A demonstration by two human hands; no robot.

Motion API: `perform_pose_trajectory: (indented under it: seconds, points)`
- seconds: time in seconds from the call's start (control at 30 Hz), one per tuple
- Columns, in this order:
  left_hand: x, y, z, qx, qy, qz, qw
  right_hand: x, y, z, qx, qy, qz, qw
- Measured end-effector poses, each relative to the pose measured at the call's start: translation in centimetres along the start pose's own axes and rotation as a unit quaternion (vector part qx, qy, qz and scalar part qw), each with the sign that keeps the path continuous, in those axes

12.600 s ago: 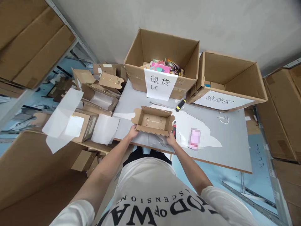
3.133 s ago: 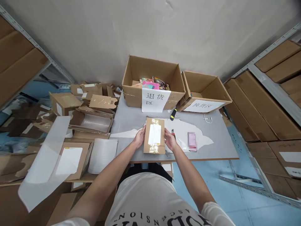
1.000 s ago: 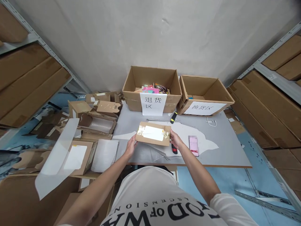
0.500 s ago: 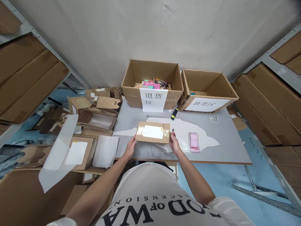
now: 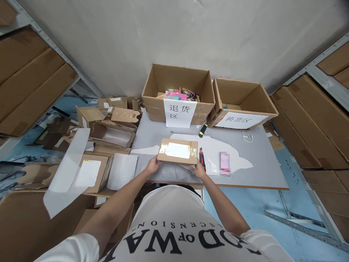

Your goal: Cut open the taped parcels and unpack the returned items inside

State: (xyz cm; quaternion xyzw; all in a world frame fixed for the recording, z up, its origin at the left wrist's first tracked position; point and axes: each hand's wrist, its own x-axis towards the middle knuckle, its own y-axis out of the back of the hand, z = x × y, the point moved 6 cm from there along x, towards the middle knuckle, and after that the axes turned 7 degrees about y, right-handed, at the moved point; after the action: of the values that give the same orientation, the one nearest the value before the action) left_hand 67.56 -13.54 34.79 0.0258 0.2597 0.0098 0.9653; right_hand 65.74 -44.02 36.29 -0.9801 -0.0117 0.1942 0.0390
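Observation:
A small taped cardboard box (image 5: 167,160) with a white label on top is held between my two hands, over the front of the grey table (image 5: 261,174). My left hand (image 5: 153,165) grips its left front corner, fingers partly under it. At the right front corner my right hand (image 5: 200,169) is closed on the box. Beside that hand lies a red-and-black utility knife (image 5: 202,159). A yellow-and-black utility knife (image 5: 203,130) rests farther back. To the right is a pink blurred item (image 5: 225,163) on the white sheet (image 5: 234,153).
At the table's back stand a large open carton (image 5: 152,108) holding colourful items and a second open carton (image 5: 245,109), both with paper signs. Opened cardboard boxes (image 5: 124,114) and white wrap (image 5: 67,171) pile up at left. Shelves with cartons (image 5: 313,120) flank both sides.
My right hand has shifted slightly down and left along the box, uncovering more of the red-and-black knife. The box's front edge has risen slightly in view.

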Motion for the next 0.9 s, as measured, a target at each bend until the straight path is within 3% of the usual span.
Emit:
perform_pose_trajectory:
  seconds: [0.13, 0.3, 0.5, 0.7, 0.9]
  points:
    - [0.4, -0.2, -0.1, 0.019, -0.024, -0.012, 0.999, 0.4, -0.1, -0.7, -0.146, 0.104, 0.018, 0.984]
    - [0.2, -0.1, 0.8, 0.082, -0.077, -0.035, 0.993, 0.4, 0.2, -1.3, -0.268, 0.144, -0.014, 0.953]
    - [-1.3, 1.2, 2.6, 0.101, -0.117, -0.031, 0.988, 0.1, 0.6, -3.9, -0.255, 0.194, -0.047, 0.946]
    - [-2.7, 1.2, 4.5, -0.024, -0.137, -0.025, 0.990, 0.3, 0.7, -6.2, -0.265, 0.183, 0.000, 0.947]
    - [-2.0, 0.5, 3.8, -0.069, -0.107, -0.007, 0.992, 0.6, 0.9, -6.2, -0.367, 0.133, 0.035, 0.920]
